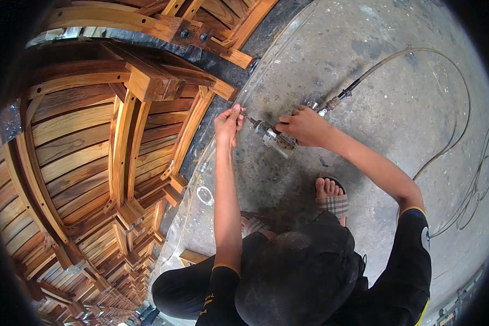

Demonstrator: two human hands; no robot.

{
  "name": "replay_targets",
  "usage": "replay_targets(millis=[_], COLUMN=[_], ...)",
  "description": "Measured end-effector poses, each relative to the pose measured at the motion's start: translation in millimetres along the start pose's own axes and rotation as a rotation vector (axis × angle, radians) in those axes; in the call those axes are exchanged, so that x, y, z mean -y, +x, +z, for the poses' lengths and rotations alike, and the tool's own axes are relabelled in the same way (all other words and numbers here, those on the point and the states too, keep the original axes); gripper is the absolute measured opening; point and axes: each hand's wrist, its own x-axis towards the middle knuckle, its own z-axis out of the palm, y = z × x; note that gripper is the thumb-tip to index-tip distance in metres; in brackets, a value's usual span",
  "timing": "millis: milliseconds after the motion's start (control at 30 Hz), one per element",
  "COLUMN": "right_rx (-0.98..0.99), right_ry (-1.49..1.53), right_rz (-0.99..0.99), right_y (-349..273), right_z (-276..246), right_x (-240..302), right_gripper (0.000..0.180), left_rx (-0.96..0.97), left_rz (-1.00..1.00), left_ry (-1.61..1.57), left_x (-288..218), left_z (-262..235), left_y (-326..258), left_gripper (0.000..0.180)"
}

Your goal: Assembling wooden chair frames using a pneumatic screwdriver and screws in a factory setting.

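My right hand [305,128] is wrapped round the grip of a hand-held air drill [280,142], low over the concrete floor. The drill has a grey, worn body and a dark nose pointing up and to the left. A thin bit [249,118] sticks out of the nose toward my left hand [230,124]. There the thumb and fingers are closed in a pinch at the bit's tip, and they cover its end. From the drill's far side a metal coupling [331,104] joins it to a hose [405,52].
To the left stand rows of slatted wooden furniture [146,81], with legs and bolted joints close to my left hand. Dark sheeting [212,108] lies beneath them. The hose curves across the floor at right, with more thin loops [467,204] beyond. A sandalled foot [330,190] rests below the drill.
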Motion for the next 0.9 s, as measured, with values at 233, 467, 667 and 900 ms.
replay_targets(millis=[233, 467, 667, 900], right_rx=[0.036, 0.027, 0.030, -0.019], right_ry=[-0.016, 0.008, 0.054, 0.116], right_rz=[0.027, 0.048, 0.071, 0.094], right_y=[1, 4, 11, 18], right_z=[-3, -4, -2, 8], right_x=[3, -6, -10, -12], right_gripper=[0.046, 0.040, 0.036, 0.033], left_rx=[-0.026, 0.047, 0.053, 0.116], left_rz=[-0.036, -0.112, 0.010, -0.159], left_ry=[0.135, 0.033, 0.013, -0.123], left_x=[-8, -11, -3, -6], left_z=[-1, 0, 1, -7], left_y=[5, 14, 18, 29], left_gripper=[0.028, 0.028, 0.028, 0.029])
